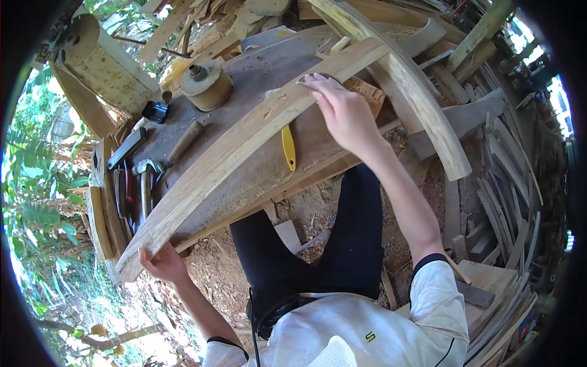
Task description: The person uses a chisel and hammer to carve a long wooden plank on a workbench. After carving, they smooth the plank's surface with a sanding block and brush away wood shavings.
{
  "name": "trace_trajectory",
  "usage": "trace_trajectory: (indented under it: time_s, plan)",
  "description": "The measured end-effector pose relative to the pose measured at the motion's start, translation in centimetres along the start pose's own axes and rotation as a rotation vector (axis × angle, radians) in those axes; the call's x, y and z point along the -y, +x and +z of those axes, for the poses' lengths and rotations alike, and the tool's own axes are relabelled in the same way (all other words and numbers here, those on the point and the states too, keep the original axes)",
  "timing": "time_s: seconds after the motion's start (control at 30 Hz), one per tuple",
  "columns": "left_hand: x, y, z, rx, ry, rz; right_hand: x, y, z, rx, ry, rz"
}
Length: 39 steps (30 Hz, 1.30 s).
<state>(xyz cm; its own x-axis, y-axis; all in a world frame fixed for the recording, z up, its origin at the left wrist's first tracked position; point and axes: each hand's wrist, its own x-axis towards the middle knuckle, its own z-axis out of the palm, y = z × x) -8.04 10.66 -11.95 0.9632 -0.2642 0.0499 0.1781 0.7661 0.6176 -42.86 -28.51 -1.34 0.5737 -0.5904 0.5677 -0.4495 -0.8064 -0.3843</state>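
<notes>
Nearest me are my pale shirt [342, 321] and black trousers [356, 214], and just past my knees runs the near edge of the surface [247, 177]. My left hand [164, 263] grasps the lower end of a long curved plank [235, 144], which seems to jut out past the near-left edge there. From that grip the plank slants away from me, up and to the right, passing over the surface until its far end lies just beyond my right hand [343, 113]. That hand lies across the upper stretch with its fingers reaching over the wood; whether it clasps the edge, presses flat or covers something thin, I cannot tell. I judge the step in hand to be steadying and working along this plank, and the next move calls for a firm left grip while the right keeps an even touch, since a piece this long could swing if one end slips. Under the plank's near side, between my two hands, a yellow handle [288, 148] pokes out. Beyond the plank on the left lie a hammer [145, 186] and a wooden rod [184, 142], and farther off stands a round wooden pot [211, 92] with a dark knob. Past my right hand a pale curved beam [417, 92] slants across, with stacked offcuts [504, 165] farther right.
</notes>
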Motion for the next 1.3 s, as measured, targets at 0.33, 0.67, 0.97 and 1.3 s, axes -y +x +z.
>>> trace_trajectory:
  time_s: [0.33, 0.67, 0.97, 1.3]
  plan:
    - [-2.6, -2.5, 4.0, 0.084, 0.215, 0.065, 4.4, -3.0, 0.7, 0.005, 0.119, -0.123]
    - [-2.1, -2.6, 1.1, 0.074, 0.331, 0.169, 2.9, -2.3, -0.3, -0.005, 0.093, -0.237]
    - [-0.6, -3.0, 0.5, 0.0, 0.361, 0.145, -0.9, 0.3, -0.6, -0.037, 0.024, -0.134]
    - [-0.1, -2.8, -0.2, -0.028, 0.311, 0.143, 5.4, -2.5, 2.5, 0.059, 0.039, -0.301]
